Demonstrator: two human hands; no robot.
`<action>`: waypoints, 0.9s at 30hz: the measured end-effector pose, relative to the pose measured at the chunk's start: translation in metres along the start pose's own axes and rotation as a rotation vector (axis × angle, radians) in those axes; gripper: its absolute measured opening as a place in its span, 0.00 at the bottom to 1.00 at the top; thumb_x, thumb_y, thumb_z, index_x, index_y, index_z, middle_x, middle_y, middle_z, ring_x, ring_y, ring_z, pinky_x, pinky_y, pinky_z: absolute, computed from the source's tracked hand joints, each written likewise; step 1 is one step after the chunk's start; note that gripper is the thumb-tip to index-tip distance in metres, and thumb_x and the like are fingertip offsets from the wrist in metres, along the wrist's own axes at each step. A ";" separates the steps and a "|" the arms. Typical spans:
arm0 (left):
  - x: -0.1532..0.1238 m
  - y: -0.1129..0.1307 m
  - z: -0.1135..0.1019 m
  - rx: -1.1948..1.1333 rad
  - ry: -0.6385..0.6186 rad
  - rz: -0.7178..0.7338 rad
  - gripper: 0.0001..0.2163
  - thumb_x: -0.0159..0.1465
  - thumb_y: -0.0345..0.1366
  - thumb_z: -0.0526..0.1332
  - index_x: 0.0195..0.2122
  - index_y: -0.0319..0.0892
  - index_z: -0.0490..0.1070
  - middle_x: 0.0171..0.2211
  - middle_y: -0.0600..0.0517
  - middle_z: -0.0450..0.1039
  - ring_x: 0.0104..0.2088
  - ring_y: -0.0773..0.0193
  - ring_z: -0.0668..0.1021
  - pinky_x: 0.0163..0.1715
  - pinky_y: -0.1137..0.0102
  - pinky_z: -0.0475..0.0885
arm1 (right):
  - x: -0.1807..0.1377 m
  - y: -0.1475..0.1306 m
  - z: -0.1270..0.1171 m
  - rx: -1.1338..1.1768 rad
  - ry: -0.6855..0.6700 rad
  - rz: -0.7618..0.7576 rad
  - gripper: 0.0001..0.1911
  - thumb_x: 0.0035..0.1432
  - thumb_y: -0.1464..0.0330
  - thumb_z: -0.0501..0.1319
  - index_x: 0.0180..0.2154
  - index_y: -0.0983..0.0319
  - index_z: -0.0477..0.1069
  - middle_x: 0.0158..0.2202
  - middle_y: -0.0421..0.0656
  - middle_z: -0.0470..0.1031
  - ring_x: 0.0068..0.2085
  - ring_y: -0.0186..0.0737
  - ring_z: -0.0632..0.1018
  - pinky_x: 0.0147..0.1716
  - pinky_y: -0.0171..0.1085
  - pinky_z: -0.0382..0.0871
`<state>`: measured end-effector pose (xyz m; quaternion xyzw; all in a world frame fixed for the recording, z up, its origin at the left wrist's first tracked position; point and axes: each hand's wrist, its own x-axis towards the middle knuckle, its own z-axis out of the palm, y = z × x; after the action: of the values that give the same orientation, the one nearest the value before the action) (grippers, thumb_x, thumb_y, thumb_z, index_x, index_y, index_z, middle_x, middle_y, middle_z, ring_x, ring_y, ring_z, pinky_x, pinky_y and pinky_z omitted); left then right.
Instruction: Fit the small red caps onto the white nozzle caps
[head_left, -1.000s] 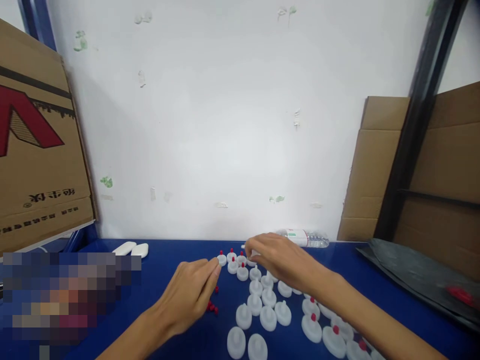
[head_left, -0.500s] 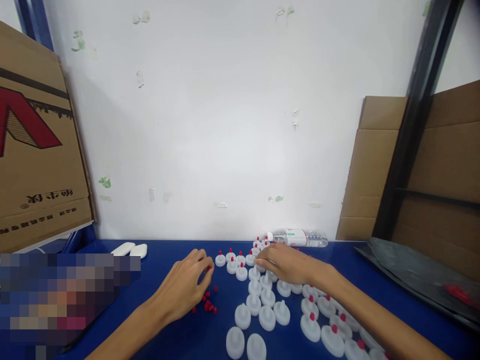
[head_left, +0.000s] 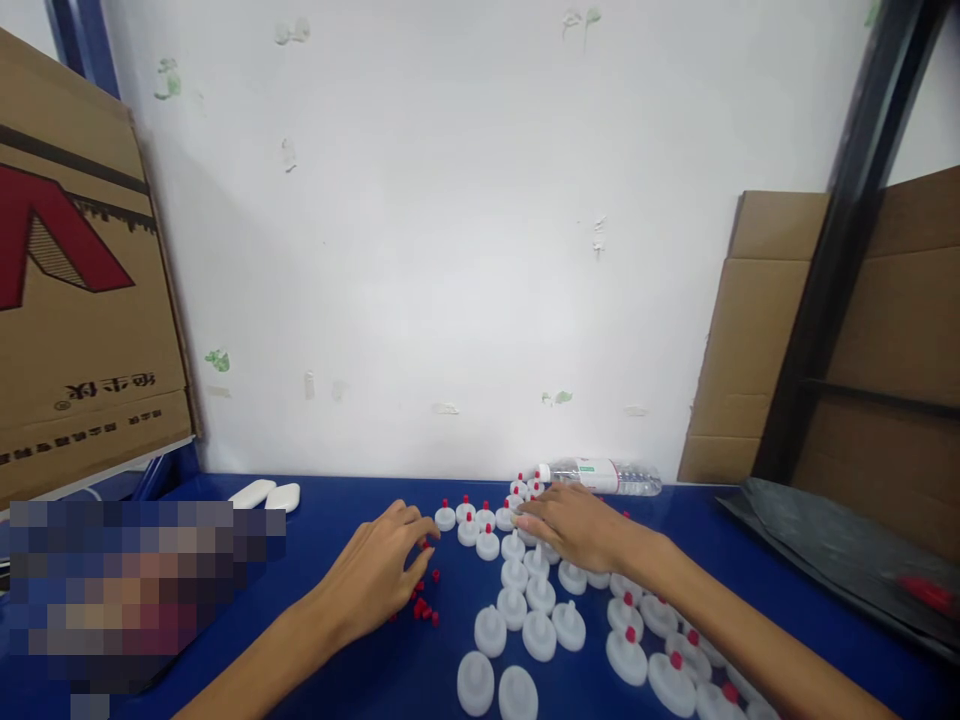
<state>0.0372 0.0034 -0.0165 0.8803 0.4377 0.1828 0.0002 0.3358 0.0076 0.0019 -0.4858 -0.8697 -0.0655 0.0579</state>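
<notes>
My left hand [head_left: 379, 570] is curled above the blue table, with a small red cap [head_left: 425, 545] at its fingertips. Loose red caps [head_left: 422, 608] lie below its thumb. My right hand [head_left: 581, 525] reaches over the cluster of white round nozzle lids, thumb and fingers drawn together; what sits between them is hidden. Just in front of it stand white lids with bare nozzles [head_left: 540, 592]. Other lids carrying red tips [head_left: 487, 543] stand between the two hands, and more red-tipped lids [head_left: 626, 655] lie beneath my right forearm.
A clear plastic bottle [head_left: 600, 476] lies along the white wall. Two white rounded objects [head_left: 283, 497] rest at the back left. A large cardboard box [head_left: 90, 350] stands on the left, and a dark plastic bag [head_left: 825, 550] lies on the right.
The view has shifted slightly. My left hand has moved a little right and its fingers have spread somewhat, the red cap moving with them. My right hand stays at nearly the same lids.
</notes>
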 end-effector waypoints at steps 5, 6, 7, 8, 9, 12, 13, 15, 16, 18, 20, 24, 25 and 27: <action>0.000 0.001 -0.002 0.003 -0.018 0.005 0.11 0.70 0.36 0.55 0.35 0.45 0.75 0.34 0.50 0.77 0.39 0.56 0.74 0.37 0.65 0.67 | 0.002 -0.003 -0.011 0.017 0.068 0.012 0.31 0.77 0.56 0.40 0.32 0.62 0.74 0.30 0.46 0.78 0.36 0.47 0.79 0.40 0.43 0.65; 0.000 0.002 -0.002 0.003 -0.017 -0.001 0.12 0.71 0.37 0.54 0.34 0.45 0.76 0.34 0.50 0.76 0.39 0.56 0.74 0.37 0.65 0.67 | 0.002 -0.004 -0.016 0.024 0.101 0.023 0.31 0.77 0.56 0.40 0.34 0.62 0.74 0.31 0.47 0.78 0.36 0.47 0.79 0.40 0.43 0.65; 0.000 0.002 -0.003 0.005 -0.015 -0.009 0.13 0.71 0.38 0.54 0.34 0.45 0.76 0.34 0.50 0.76 0.39 0.55 0.74 0.36 0.65 0.66 | 0.001 -0.006 -0.022 0.033 0.134 0.036 0.29 0.77 0.56 0.41 0.36 0.62 0.74 0.33 0.47 0.79 0.37 0.47 0.79 0.41 0.43 0.65; -0.001 0.003 -0.004 0.007 -0.008 -0.018 0.15 0.72 0.39 0.53 0.33 0.45 0.76 0.34 0.49 0.76 0.39 0.55 0.74 0.36 0.65 0.66 | 0.001 -0.009 -0.028 0.043 0.164 0.048 0.27 0.76 0.55 0.42 0.38 0.62 0.74 0.36 0.47 0.79 0.38 0.47 0.79 0.41 0.43 0.65; -0.001 0.005 -0.005 0.007 0.005 -0.028 0.16 0.73 0.40 0.51 0.33 0.44 0.76 0.34 0.49 0.76 0.39 0.55 0.74 0.36 0.65 0.66 | 0.000 -0.013 -0.033 0.054 0.191 0.056 0.25 0.76 0.55 0.45 0.40 0.62 0.73 0.39 0.48 0.79 0.38 0.47 0.79 0.40 0.43 0.65; -0.002 0.011 -0.010 -0.028 0.072 -0.039 0.18 0.75 0.40 0.46 0.36 0.45 0.74 0.34 0.50 0.74 0.39 0.56 0.74 0.39 0.64 0.66 | -0.005 -0.031 -0.042 0.083 0.225 0.023 0.11 0.73 0.60 0.55 0.45 0.60 0.70 0.44 0.46 0.78 0.38 0.45 0.79 0.35 0.40 0.65; -0.003 0.014 -0.011 -0.057 0.096 -0.030 0.18 0.76 0.41 0.45 0.38 0.45 0.73 0.35 0.50 0.74 0.40 0.57 0.74 0.41 0.63 0.67 | -0.007 -0.039 -0.043 0.091 0.223 -0.010 0.07 0.72 0.64 0.57 0.46 0.59 0.69 0.45 0.44 0.78 0.38 0.44 0.79 0.35 0.39 0.65; -0.006 0.020 -0.013 -0.123 0.124 0.003 0.15 0.75 0.42 0.47 0.43 0.46 0.72 0.37 0.52 0.74 0.40 0.58 0.74 0.42 0.64 0.66 | -0.009 -0.056 -0.042 0.104 0.214 -0.084 0.09 0.69 0.68 0.61 0.49 0.57 0.66 0.46 0.42 0.78 0.41 0.44 0.79 0.37 0.38 0.66; -0.007 0.023 -0.012 -0.148 0.128 0.021 0.13 0.75 0.43 0.49 0.44 0.47 0.71 0.37 0.52 0.74 0.40 0.58 0.74 0.41 0.64 0.66 | -0.011 -0.063 -0.041 0.110 0.210 -0.121 0.12 0.68 0.69 0.63 0.50 0.57 0.65 0.45 0.42 0.78 0.42 0.44 0.80 0.38 0.38 0.67; -0.010 0.029 -0.010 -0.168 0.128 0.067 0.11 0.74 0.45 0.52 0.43 0.47 0.70 0.36 0.53 0.73 0.38 0.58 0.74 0.38 0.66 0.65 | -0.012 -0.076 -0.037 0.114 0.208 -0.208 0.16 0.65 0.68 0.66 0.50 0.57 0.63 0.44 0.41 0.78 0.43 0.45 0.80 0.41 0.38 0.67; -0.013 0.033 -0.007 -0.186 0.128 0.127 0.10 0.74 0.43 0.52 0.39 0.46 0.69 0.34 0.53 0.73 0.36 0.59 0.73 0.36 0.67 0.63 | -0.013 -0.085 -0.033 0.076 0.218 -0.290 0.16 0.64 0.67 0.67 0.48 0.59 0.63 0.41 0.42 0.78 0.42 0.45 0.80 0.41 0.39 0.68; -0.015 0.039 -0.005 -0.349 0.100 0.190 0.14 0.75 0.40 0.48 0.33 0.44 0.66 0.32 0.54 0.71 0.33 0.62 0.71 0.34 0.68 0.61 | -0.014 -0.089 -0.033 -0.003 0.231 -0.369 0.14 0.64 0.65 0.68 0.44 0.60 0.64 0.36 0.42 0.78 0.36 0.43 0.78 0.37 0.39 0.68; -0.015 0.040 -0.006 -0.420 0.086 0.179 0.16 0.75 0.42 0.48 0.32 0.44 0.65 0.30 0.54 0.69 0.32 0.63 0.70 0.33 0.69 0.60 | -0.013 -0.087 -0.034 -0.008 0.228 -0.398 0.10 0.66 0.67 0.65 0.44 0.60 0.65 0.35 0.42 0.78 0.36 0.42 0.78 0.37 0.39 0.68; -0.013 0.042 -0.010 -0.602 0.052 0.109 0.21 0.75 0.47 0.47 0.26 0.43 0.61 0.25 0.56 0.64 0.27 0.65 0.67 0.29 0.69 0.59 | -0.011 -0.081 -0.038 -0.028 0.230 -0.447 0.03 0.70 0.73 0.58 0.42 0.60 0.66 0.37 0.43 0.78 0.39 0.41 0.78 0.41 0.40 0.68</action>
<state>0.0595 -0.0342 -0.0048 0.8581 0.3157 0.3263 0.2399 0.2744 -0.0503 0.0325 -0.2716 -0.9422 -0.1436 0.1339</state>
